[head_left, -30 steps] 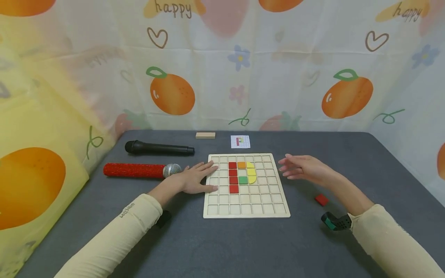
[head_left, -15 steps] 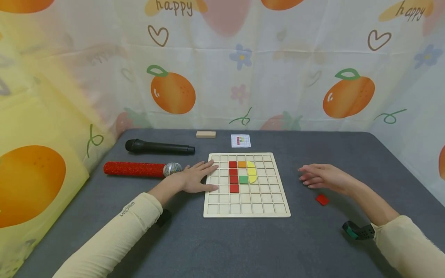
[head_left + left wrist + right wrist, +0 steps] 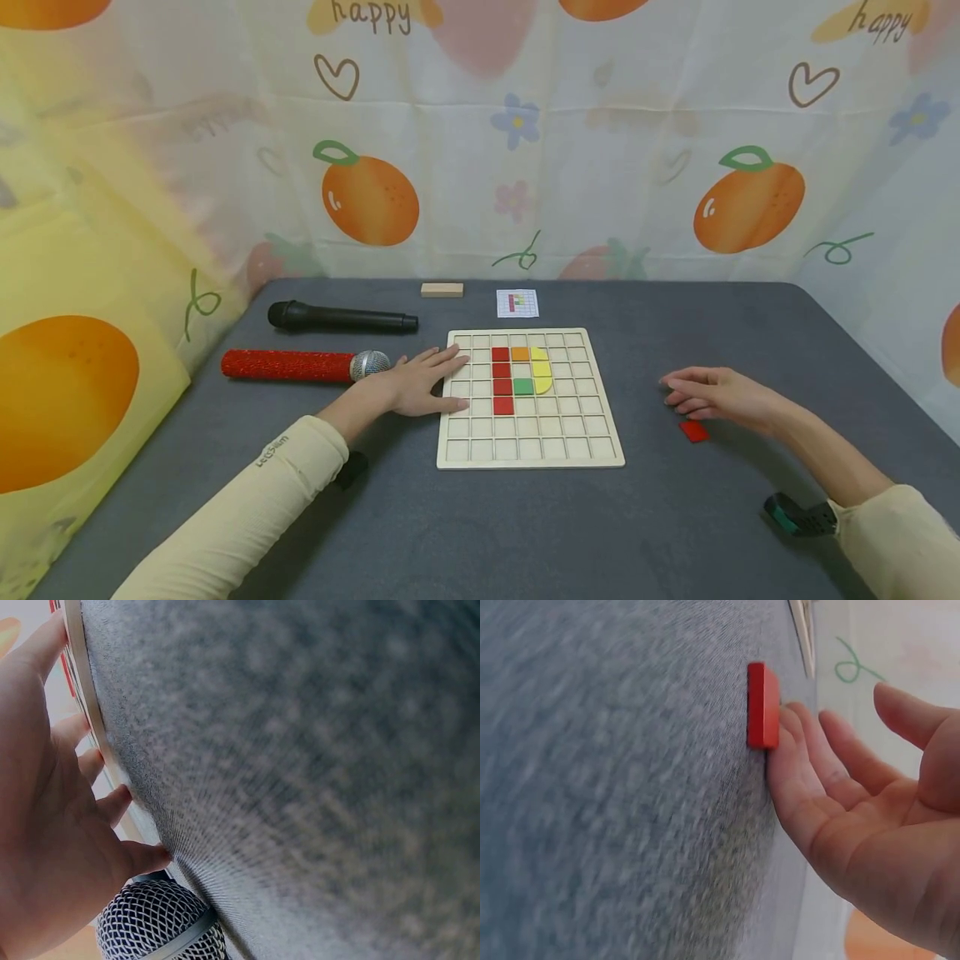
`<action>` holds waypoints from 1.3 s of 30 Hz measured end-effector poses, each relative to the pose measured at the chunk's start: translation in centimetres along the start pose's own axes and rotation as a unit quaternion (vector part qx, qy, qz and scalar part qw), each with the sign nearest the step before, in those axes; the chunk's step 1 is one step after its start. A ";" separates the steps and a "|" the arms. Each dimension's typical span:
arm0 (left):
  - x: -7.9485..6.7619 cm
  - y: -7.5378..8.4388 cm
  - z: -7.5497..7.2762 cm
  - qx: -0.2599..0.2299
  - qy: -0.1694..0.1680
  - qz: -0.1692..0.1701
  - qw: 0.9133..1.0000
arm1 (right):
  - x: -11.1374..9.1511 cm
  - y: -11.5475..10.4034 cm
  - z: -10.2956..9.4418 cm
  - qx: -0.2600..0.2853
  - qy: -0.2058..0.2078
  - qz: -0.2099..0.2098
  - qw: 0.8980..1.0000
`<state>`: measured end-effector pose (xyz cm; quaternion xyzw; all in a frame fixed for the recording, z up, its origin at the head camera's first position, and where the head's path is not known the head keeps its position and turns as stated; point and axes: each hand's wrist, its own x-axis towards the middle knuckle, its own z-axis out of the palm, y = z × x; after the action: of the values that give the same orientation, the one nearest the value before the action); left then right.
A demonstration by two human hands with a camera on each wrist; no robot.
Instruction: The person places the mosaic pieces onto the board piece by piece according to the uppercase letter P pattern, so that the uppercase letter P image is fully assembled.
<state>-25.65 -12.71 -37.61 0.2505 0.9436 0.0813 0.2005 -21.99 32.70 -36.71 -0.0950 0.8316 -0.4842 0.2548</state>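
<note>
My left hand [image 3: 420, 385] rests with spread fingers on the left edge of a pale wooden grid board [image 3: 528, 454]. Several coloured tiles sit in its cells: a column of red tiles [image 3: 502, 387], an orange tile [image 3: 520, 354], a green tile [image 3: 523, 387] and yellow tiles [image 3: 541, 368] with rounded corners. To the right of the board, my right hand [image 3: 723, 393] hovers low with relaxed fingers, holding nothing. Just in front of it a loose red square tile [image 3: 693, 431] lies on the table; in the right wrist view this red tile [image 3: 763, 706] overlaps the fingertips.
A red glittery microphone [image 3: 288, 365] lies left of the board, its mesh head [image 3: 157, 919] close to my left hand. Behind it lies a black microphone [image 3: 341, 318]. Along the back are a small wooden block [image 3: 442, 290] and a printed pattern card [image 3: 517, 303].
My right hand has moved right and toward me, from beside the board's right edge to just behind the loose red tile. The left hand has stayed on the board.
</note>
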 end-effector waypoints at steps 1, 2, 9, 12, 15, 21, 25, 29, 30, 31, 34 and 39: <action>0.0 0.0 0.0 0.000 0.001 0.002 1.000 | -0.1 0.1 0.0 -0.003 0.000 -0.002 1.000; 0.0 0.0 0.0 0.001 0.000 0.002 1.000 | -0.3 0.2 -0.1 -0.008 -0.002 -0.005 1.000; -0.1 0.1 -0.1 0.001 -0.002 0.004 1.000 | -1.4 1.6 -0.5 -0.056 -0.036 -0.093 0.993; -0.1 0.0 -0.2 0.000 -0.003 0.001 1.000 | -1.7 2.1 -0.6 -0.075 -0.064 -0.161 0.982; -0.2 0.0 -0.2 -0.003 0.000 0.004 1.000 | -1.8 2.5 -0.6 -0.085 -0.077 -0.206 0.972; -0.2 0.1 -0.1 0.002 0.001 0.003 1.000 | -1.7 2.8 -0.4 -0.097 -0.081 -0.231 0.965; -0.1 0.1 0.0 0.004 0.000 0.000 1.000 | -1.8 2.7 -0.3 -0.108 -0.076 -0.235 0.963; -0.1 0.1 0.0 0.003 0.000 -0.001 1.000 | -1.9 2.4 -0.4 -0.128 -0.059 -0.214 0.967; -0.2 0.1 0.0 0.002 0.000 0.000 1.000 | -1.9 2.3 -0.5 -0.136 -0.049 -0.205 0.968; -0.1 0.1 0.0 0.001 0.000 0.001 1.000 | -1.9 2.3 -0.5 -0.147 -0.035 -0.195 0.969; -0.1 0.0 0.0 0.002 -0.002 0.003 1.000 | -2.0 2.1 -0.7 -0.188 0.012 -0.169 0.967; 0.0 0.0 0.1 0.008 -0.001 0.003 1.000 | -2.0 1.4 -0.8 -0.206 0.069 -0.121 0.969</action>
<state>-25.59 -12.72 -37.67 0.2549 0.9433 0.0743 0.1993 -20.59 34.80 -36.97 -0.2115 0.9114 -0.3351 0.1113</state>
